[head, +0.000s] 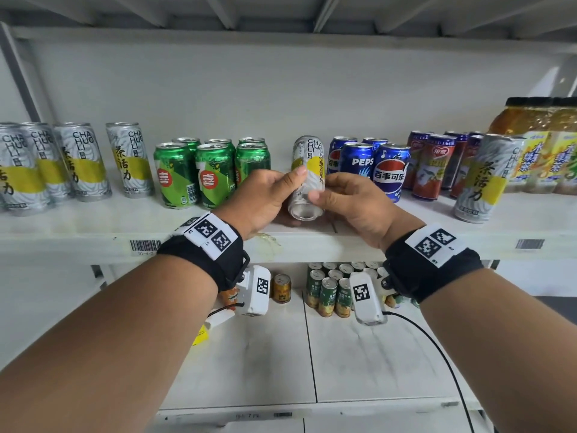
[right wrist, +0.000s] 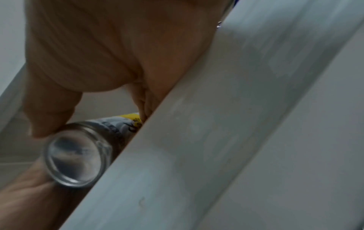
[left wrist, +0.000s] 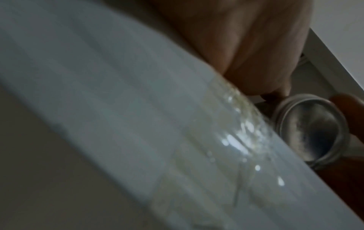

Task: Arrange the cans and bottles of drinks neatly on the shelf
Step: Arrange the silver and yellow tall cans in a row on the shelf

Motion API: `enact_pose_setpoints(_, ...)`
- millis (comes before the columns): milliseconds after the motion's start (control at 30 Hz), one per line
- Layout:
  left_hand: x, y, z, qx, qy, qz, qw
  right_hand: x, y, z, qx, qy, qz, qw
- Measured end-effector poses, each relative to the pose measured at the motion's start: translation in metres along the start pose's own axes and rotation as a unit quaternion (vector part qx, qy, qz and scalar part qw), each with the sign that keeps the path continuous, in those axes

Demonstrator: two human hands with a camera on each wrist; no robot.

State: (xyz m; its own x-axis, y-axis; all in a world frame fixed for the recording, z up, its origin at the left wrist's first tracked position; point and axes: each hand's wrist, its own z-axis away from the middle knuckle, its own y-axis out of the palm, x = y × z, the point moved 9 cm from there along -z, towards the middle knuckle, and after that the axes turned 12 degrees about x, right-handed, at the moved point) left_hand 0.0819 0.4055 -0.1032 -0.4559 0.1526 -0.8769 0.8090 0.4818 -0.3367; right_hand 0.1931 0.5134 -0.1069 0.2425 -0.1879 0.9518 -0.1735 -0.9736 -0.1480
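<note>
Shelf edge [left wrist: 138, 124] — can bottom [left wrist: 313, 130] beyond

We seem to be in a shop or its stockroom. A white metal shelf [head: 93, 226] carries drinks grouped by brand: grey-and-yellow tea cans [head: 78, 164] toward its left end, green cans [head: 199, 173] beside them, blue Pepsi cans [head: 374, 167] and red cans [head: 431, 167] right of centre, bottled tea [head: 540, 142] at the right end. Barcode labels [head: 143, 246] sit on its front edge. A lower shelf [head: 265, 354] holds more green-labelled cans [head: 334, 289]. The wrist views are too blurred to add anything.
</note>
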Motion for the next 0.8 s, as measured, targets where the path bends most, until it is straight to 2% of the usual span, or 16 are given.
enact_pose_setpoints(167, -0.004, 0.0, -0.001, -0.007, 0.008, -0.081, 0.997, -0.007, 0.0, -0.003, 0.017, 0.011, 0.015, 1.0)
enact_pose_setpoints(367, 0.007, 0.002, -0.007, 0.007, -0.008, -0.039, 0.999, -0.003, -0.005, -0.002, -0.005, -0.012, 0.017, 1.0)
enact_pose_setpoints(500, 0.008, 0.0, -0.008, -0.012, -0.023, -0.05, 0.998, -0.005, -0.006, -0.003, -0.002, 0.002, 0.027, 1.0)
enact_pose_setpoints(667, 0.008, -0.003, -0.003, -0.027, -0.011, 0.005, 1.0, -0.004, -0.007, -0.004, -0.009, -0.012, 0.04, 0.999)
enact_pose_setpoints(800, 0.003, 0.004, -0.003, 0.008, -0.014, -0.048, 0.999, -0.004, -0.007, -0.007, -0.019, -0.017, 0.063, 0.998)
